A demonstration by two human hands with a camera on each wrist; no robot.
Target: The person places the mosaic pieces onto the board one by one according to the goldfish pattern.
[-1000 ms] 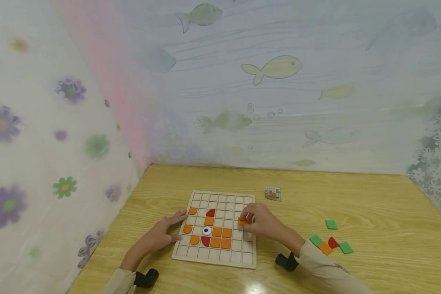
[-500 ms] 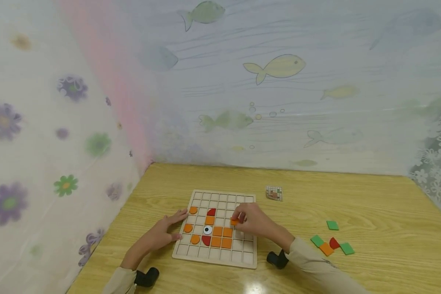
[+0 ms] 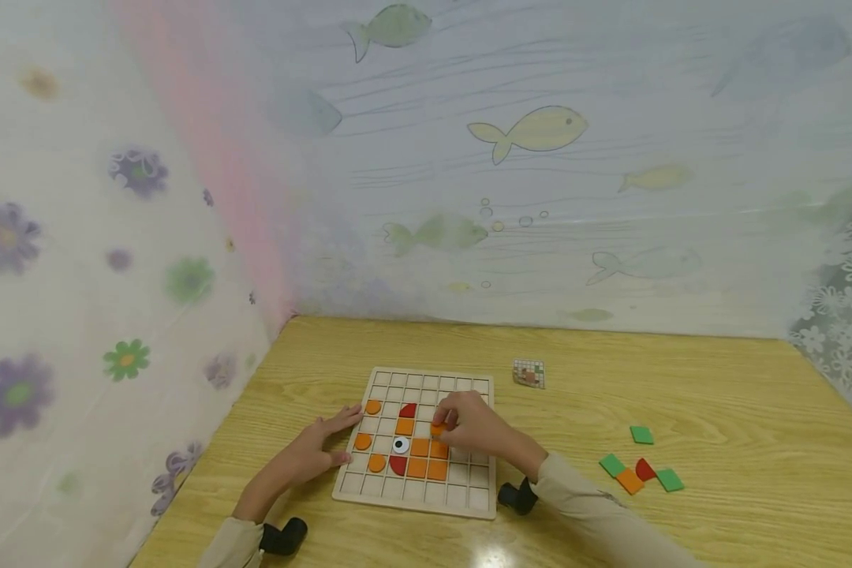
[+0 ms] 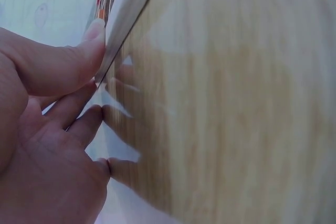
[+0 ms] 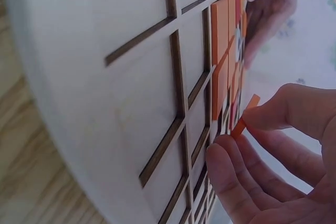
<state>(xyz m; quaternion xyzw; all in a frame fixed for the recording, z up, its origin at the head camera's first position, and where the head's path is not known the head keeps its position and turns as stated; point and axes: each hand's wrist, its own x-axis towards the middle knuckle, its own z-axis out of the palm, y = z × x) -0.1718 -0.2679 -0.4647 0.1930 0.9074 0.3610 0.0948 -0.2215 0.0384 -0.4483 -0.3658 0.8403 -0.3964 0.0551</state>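
Note:
My right hand (image 3: 481, 426) pinches an orange tile (image 5: 238, 129) between thumb and fingers, just above the wooden grid board (image 3: 458, 497). In the right wrist view that tile is tilted, partly covered by the thumb. Beneath the hand lie orange square tiles (image 3: 416, 468) set in the grid. Left of them are a white eye tile (image 3: 401, 445), two red tiles (image 3: 408, 411), another orange square (image 3: 404, 427) and several orange round tiles (image 3: 363, 442). With extended fingers and thumb, my left hand (image 3: 305, 455) rests against the board's left edge.
Loose green tiles (image 3: 641, 435), a red tile (image 3: 644, 469) and an orange tile (image 3: 629, 481) lie on the table right of the board. A small pattern card (image 3: 528, 373) lies beyond its far right corner. Fish-printed cloth (image 3: 426, 292) hangs behind the table.
My right hand has moved left across the board with the orange tile, from the right-hand columns to just above the set orange squares. My left hand stays at the board's edge.

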